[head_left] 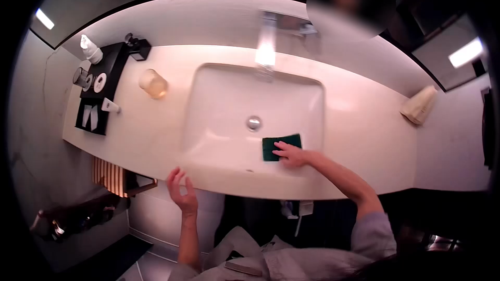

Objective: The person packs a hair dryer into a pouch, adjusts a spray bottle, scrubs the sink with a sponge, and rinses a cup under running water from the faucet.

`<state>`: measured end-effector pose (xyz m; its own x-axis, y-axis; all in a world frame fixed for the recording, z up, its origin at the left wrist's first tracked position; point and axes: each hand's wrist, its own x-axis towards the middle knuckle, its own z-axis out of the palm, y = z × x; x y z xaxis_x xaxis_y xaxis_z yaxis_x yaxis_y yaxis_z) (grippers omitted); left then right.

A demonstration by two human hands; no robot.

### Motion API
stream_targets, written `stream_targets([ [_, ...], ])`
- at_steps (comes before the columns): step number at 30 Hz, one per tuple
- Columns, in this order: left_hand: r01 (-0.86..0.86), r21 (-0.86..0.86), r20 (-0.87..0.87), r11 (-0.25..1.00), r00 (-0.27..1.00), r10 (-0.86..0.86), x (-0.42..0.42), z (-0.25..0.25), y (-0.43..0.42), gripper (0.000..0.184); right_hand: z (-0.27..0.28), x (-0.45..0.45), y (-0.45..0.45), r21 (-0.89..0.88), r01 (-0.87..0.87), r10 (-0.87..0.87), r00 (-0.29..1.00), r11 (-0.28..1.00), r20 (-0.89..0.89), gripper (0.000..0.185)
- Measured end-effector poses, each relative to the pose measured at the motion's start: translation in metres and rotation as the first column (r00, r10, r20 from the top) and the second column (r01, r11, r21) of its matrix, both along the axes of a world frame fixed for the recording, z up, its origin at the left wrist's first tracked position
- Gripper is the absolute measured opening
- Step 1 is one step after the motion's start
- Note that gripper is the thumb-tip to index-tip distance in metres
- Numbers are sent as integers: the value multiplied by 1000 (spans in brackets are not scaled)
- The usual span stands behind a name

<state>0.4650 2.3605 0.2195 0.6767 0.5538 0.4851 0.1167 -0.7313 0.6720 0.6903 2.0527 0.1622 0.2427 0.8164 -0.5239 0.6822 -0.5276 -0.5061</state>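
A dark green scouring pad (271, 149) lies against the front right part of the white sink basin (219, 104). My right hand (291, 155) presses down on its right half with the fingers and holds it to the basin surface. At the counter's front edge, left of the basin, my left hand (181, 190) is raised with its fingers apart and nothing in it. A round metal drain (254, 123) sits just beyond the pad. Above the back of the basin juts a metal faucet (266, 47).
A glass with amber tint (154, 84) stands on the counter (359, 125) left of the basin. Farther left are a black tray (112, 67), a small white tube (110, 105) and a black bottle (138, 48). A beige cloth-like item (419, 105) stands at the right end.
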Motion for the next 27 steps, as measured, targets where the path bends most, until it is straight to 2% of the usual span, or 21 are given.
stream_targets([
  [1,-7,10,-12,1000,1000,7,3,2,38,28,-42,-9,11,119,150,-127,975,981,-182,49],
  [2,-88,21,-4,996,996,88,13,0,68,29,-63,-23,58,232,219,-134,933,948,-335,49],
  [3,-178,25,2,984,984,178,20,-4,89,30,-71,-33,119,426,231,-135,961,875,-243,47],
  [4,-200,19,-18,980,980,200,26,-3,108,30,-73,-11,135,413,219,-116,959,884,-260,47],
  [6,-150,102,-221,984,960,169,49,-2,147,29,-76,68,157,587,193,-327,936,786,130,43],
  [7,-164,89,-245,982,952,181,46,-10,160,29,-77,107,164,651,161,-450,840,742,305,41],
  [9,-239,115,-334,964,905,264,23,-26,174,27,-70,98,70,457,215,-429,789,863,439,38],
  [10,-243,152,-244,958,930,274,18,-43,173,26,-68,58,26,338,264,-389,836,903,386,36],
  [11,-245,15,-122,969,962,245,11,-63,175,26,-63,11,5,278,285,-362,887,917,286,35],
  [13,-243,50,-192,969,949,248,19,-47,174,25,-56,-31,58,417,311,-380,920,854,93,34],
  [14,-251,97,-244,963,932,268,23,-40,173,25,-58,-17,118,494,375,-434,901,785,6,25],
  [15,-256,190,-313,948,899,305,27,-33,171,27,-91,12,166,643,374,-482,876,668,-9,16],
  [16,-266,188,-315,946,895,314,31,-33,170,28,-89,50,212,691,405,-605,794,599,59,15],
  [18,-296,199,-318,934,882,348,37,-32,172,28,-68,75,268,692,702,-744,551,167,-379,19],
  [19,-304,200,-337,931,871,357,34,-29,170,29,-75,39,261,526,712,-663,675,466,-325,21],
  [20,-309,199,-341,930,868,361,36,-30,170,29,-80,19,251,524,715,-666,671,463,-327,21],
  [22,-315,188,-286,930,888,359,44,-40,176,30,-79,20,247,346,794,-691,606,500,-393,21],
  [24,-292,184,-326,939,883,338,18,-36,167,30,-78,-14,244,182,835,-712,540,519,-449,21],
  [26,-319,207,-351,925,858,375,35,-31,169,32,-72,-15,269,522,773,-660,607,361,-442,19],
  [27,-315,202,-339,927,866,368,39,-33,168,32,-72,-7,283,677,688,-643,647,262,-409,20],
])
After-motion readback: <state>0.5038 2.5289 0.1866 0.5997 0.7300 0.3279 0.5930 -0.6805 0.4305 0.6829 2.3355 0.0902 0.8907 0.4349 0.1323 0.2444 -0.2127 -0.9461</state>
